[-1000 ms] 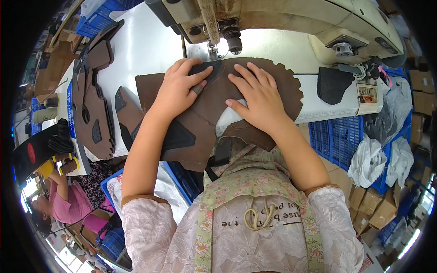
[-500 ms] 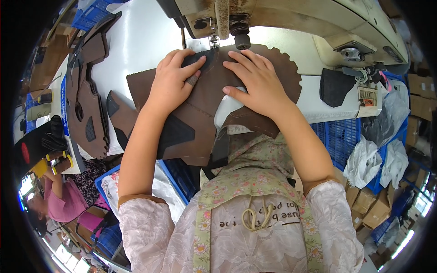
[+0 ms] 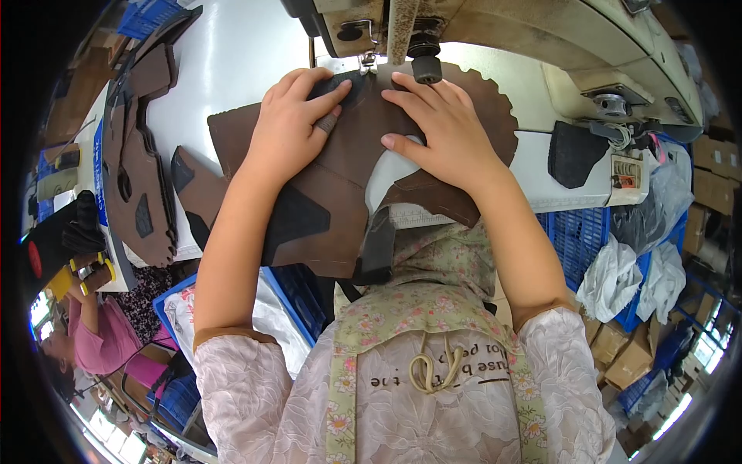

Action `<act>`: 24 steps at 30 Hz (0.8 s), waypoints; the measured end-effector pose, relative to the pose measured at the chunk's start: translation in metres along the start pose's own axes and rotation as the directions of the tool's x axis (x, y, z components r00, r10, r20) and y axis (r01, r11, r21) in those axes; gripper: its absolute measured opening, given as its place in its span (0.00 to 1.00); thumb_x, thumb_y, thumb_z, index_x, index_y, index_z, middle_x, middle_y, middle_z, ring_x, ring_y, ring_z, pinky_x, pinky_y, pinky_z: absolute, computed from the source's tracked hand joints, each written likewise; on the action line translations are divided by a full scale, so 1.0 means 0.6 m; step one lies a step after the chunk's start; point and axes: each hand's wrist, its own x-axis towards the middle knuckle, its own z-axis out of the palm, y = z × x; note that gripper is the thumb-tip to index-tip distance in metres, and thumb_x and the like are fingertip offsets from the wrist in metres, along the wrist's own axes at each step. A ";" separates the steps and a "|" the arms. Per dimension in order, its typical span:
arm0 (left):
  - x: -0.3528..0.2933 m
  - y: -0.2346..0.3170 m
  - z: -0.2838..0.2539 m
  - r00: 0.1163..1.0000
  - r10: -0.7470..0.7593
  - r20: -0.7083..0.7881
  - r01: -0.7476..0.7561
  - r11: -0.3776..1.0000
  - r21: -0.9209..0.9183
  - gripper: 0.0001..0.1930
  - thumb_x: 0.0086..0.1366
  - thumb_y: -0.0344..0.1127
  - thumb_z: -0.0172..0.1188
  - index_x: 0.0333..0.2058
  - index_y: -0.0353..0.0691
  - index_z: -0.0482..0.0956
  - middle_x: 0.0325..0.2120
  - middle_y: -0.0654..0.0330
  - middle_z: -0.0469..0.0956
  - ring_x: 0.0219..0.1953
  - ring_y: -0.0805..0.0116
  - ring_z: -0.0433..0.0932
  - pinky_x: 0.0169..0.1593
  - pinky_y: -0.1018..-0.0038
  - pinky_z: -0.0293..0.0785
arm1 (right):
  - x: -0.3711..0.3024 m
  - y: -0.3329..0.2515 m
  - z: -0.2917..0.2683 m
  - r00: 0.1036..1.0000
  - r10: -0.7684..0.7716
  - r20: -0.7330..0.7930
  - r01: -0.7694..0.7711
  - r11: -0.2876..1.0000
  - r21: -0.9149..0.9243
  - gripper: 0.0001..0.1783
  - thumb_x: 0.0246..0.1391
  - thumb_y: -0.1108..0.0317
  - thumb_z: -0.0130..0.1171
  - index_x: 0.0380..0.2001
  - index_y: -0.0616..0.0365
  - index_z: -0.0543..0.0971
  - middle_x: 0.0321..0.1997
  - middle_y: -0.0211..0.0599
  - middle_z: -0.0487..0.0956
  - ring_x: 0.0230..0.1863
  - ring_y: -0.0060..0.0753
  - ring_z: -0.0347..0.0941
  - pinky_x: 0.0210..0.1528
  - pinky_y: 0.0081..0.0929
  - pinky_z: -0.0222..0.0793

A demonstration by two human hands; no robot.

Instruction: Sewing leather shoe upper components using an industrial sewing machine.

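Note:
A large brown leather-like piece with a scalloped right edge and black patches lies flat on the white machine table. Its far edge is at the presser foot of a sewing machine. My left hand rests on it left of the foot, fingers spread, with the index and thumb beside a black patch. To the right of the foot, my right hand presses flat on the brown material, fingers apart. The near part of the piece, with a curved cut-out, hangs over the table's front edge.
Stacked brown cut pieces lie at the left, and a smaller one beside my left forearm. A black scrap is at the right. Blue crates stand below the table. A person in pink sits at the far left.
The whole view has shifted slightly. Both hands stay spread on the brown piece beside the presser foot; a black flap at its near edge shows more now.

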 end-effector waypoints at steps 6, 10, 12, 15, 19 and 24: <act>0.003 0.000 0.002 1.000 0.006 -0.014 -0.006 1.000 0.000 0.16 0.59 0.33 0.61 0.47 0.50 0.83 0.49 0.61 0.75 0.56 0.59 0.70 0.58 0.62 0.64 | 0.003 0.002 -0.005 1.000 0.005 0.009 -0.005 1.000 0.022 0.29 0.49 0.47 0.63 0.52 0.50 0.76 0.57 0.37 0.72 0.65 0.43 0.60 0.66 0.45 0.54; 0.004 0.002 -0.001 1.000 0.004 -0.002 -0.004 1.000 0.009 0.16 0.59 0.33 0.61 0.48 0.49 0.82 0.49 0.61 0.75 0.56 0.59 0.70 0.58 0.62 0.64 | 0.004 0.000 -0.007 1.000 0.012 0.014 -0.012 1.000 0.019 0.29 0.49 0.47 0.63 0.52 0.50 0.76 0.57 0.37 0.72 0.66 0.44 0.60 0.66 0.46 0.54; 0.006 0.005 -0.005 1.000 0.007 0.003 -0.007 1.000 0.014 0.16 0.59 0.33 0.60 0.48 0.49 0.82 0.49 0.61 0.75 0.56 0.59 0.70 0.58 0.62 0.64 | 0.004 -0.001 -0.009 1.000 0.014 0.011 -0.014 1.000 0.025 0.29 0.49 0.47 0.63 0.52 0.50 0.76 0.57 0.37 0.72 0.66 0.44 0.60 0.66 0.46 0.54; 0.006 0.009 -0.007 0.999 0.018 0.027 -0.018 1.000 0.001 0.17 0.60 0.32 0.59 0.49 0.47 0.81 0.50 0.56 0.74 0.55 0.54 0.71 0.58 0.62 0.65 | 0.000 -0.002 -0.007 0.999 0.025 0.023 -0.025 1.000 0.011 0.29 0.50 0.48 0.62 0.53 0.50 0.76 0.58 0.38 0.71 0.66 0.45 0.59 0.66 0.46 0.53; 0.006 0.008 -0.009 0.999 0.007 0.034 -0.008 1.000 0.009 0.17 0.60 0.32 0.59 0.50 0.47 0.81 0.49 0.55 0.74 0.54 0.53 0.71 0.57 0.62 0.65 | 0.001 -0.003 -0.007 1.000 0.022 0.016 -0.022 1.000 0.020 0.29 0.50 0.48 0.62 0.53 0.51 0.76 0.59 0.38 0.70 0.66 0.45 0.59 0.67 0.47 0.53; 0.008 0.009 -0.010 0.999 0.017 0.031 -0.017 1.000 0.001 0.18 0.60 0.32 0.60 0.50 0.47 0.81 0.48 0.53 0.74 0.54 0.52 0.71 0.57 0.62 0.65 | 0.000 -0.005 -0.011 0.999 0.027 0.020 -0.027 1.000 0.012 0.29 0.50 0.48 0.62 0.52 0.51 0.76 0.60 0.38 0.70 0.66 0.46 0.59 0.67 0.47 0.53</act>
